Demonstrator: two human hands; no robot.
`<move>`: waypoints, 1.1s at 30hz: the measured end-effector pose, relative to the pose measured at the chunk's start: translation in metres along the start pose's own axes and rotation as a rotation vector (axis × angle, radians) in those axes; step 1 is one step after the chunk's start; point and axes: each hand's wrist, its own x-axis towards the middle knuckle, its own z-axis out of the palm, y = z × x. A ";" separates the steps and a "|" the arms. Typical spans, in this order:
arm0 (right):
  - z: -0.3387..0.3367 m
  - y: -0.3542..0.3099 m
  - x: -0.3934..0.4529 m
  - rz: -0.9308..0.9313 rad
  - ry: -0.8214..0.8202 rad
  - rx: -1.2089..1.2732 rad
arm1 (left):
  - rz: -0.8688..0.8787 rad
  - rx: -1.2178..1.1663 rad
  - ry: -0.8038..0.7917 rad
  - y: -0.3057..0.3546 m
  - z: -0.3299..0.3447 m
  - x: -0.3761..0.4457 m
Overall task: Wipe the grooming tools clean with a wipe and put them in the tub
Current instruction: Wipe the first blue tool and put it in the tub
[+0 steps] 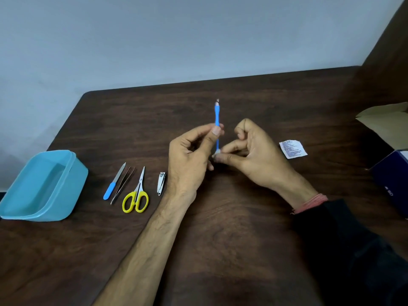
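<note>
My left hand point(191, 154) pinches a thin blue cuticle tool point(216, 115) upright above the table's middle, its metal tip pointing up. My right hand point(254, 151) pinches a small white wipe point(216, 153) round the tool's lower end. On the table to the left lie a blue-handled nail file point(113, 182), dark tweezers point(122, 184), yellow-handled scissors point(136, 195) and a silver nail clipper point(161, 183), side by side. The light blue tub point(24, 209) stands open at the far left.
A torn white wipe sachet point(292, 149) lies right of my right hand. A brown cardboard box point(384, 120) and a dark blue box point(390, 184) sit at the right edge. The dark wooden table point(220, 239) stands against a pale wall.
</note>
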 end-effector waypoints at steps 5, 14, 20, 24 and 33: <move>0.003 0.001 -0.001 -0.015 0.012 -0.012 | -0.020 -0.071 0.061 0.000 -0.001 0.003; -0.013 -0.010 0.003 0.025 0.292 0.490 | 0.049 0.072 -0.013 -0.004 0.003 -0.001; -0.019 -0.013 0.004 0.058 0.302 0.610 | 0.080 0.244 -0.083 -0.007 0.005 -0.003; -0.017 -0.013 0.004 0.045 0.304 0.586 | 0.056 0.253 -0.072 -0.008 0.006 -0.004; -0.017 -0.014 0.005 0.026 0.337 0.575 | 0.071 0.279 -0.137 -0.007 0.006 -0.006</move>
